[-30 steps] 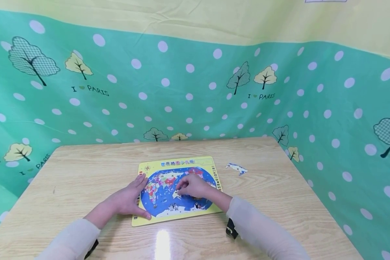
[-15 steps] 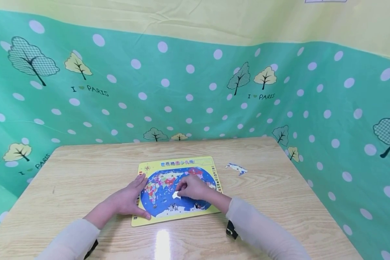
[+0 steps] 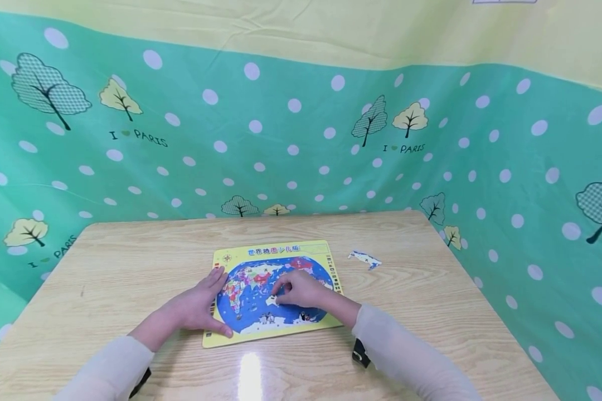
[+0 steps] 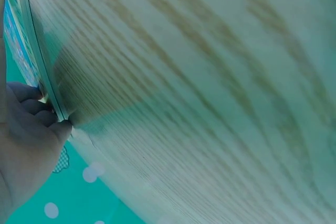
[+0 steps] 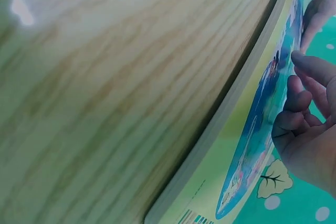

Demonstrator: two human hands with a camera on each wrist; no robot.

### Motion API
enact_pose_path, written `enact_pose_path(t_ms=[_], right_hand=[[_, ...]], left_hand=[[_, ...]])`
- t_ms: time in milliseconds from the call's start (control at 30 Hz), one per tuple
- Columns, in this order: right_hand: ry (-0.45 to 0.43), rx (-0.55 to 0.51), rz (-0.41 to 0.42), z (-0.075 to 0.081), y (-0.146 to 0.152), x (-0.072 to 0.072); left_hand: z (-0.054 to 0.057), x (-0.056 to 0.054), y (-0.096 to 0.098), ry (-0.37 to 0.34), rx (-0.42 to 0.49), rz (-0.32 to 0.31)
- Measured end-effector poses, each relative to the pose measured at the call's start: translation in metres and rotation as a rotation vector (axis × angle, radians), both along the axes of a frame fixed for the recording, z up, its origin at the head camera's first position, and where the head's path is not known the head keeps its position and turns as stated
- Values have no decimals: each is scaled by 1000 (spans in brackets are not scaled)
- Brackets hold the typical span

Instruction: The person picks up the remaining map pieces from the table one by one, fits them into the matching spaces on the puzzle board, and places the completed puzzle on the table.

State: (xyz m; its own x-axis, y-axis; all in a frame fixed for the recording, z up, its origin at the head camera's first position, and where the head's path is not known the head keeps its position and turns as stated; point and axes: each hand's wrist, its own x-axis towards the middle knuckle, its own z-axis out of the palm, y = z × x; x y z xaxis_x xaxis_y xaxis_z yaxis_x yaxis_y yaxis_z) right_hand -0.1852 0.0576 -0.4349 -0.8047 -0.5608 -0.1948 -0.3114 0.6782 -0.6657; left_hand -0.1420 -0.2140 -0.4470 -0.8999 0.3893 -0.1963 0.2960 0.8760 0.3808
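A world map puzzle board (image 3: 291,248) with a yellow border lies flat on the table. My left hand (image 3: 198,306), thumb and fingers spread wide, rests on its left edge. Over the blue map area, my right hand (image 3: 301,289) pinches a small pale puzzle piece (image 3: 271,301) shaped like Australia between thumb and fingertips, right at the board's surface. In the right wrist view the fingers of that hand (image 5: 310,114) curl close over the map, and the piece is hidden there. The left wrist view has the left hand (image 4: 31,129) at the board's edge.
One loose puzzle piece (image 3: 365,259), white and blue, lies on the wooden table (image 3: 140,250) right of the board's upper corner. A green dotted curtain (image 3: 281,139) hangs behind the table and along its right side.
The pale piece under my right fingertips has shifted very slightly, and the fingers have adjusted a little around it. My left hand stays on the board's edge.
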Motion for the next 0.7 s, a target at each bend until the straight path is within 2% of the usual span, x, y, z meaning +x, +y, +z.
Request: enact_pose_path(t_ms=[200,400,700], right_hand=[[14,40,24,1,0,0],[13,31,40,3,1,0],[4,9,36,-3,2,0]], left_hand=[[0,0,-1,-4,4,-7],[0,-1,-1,4,-1,-13],[-2,-1,-1,0,-3,-10]])
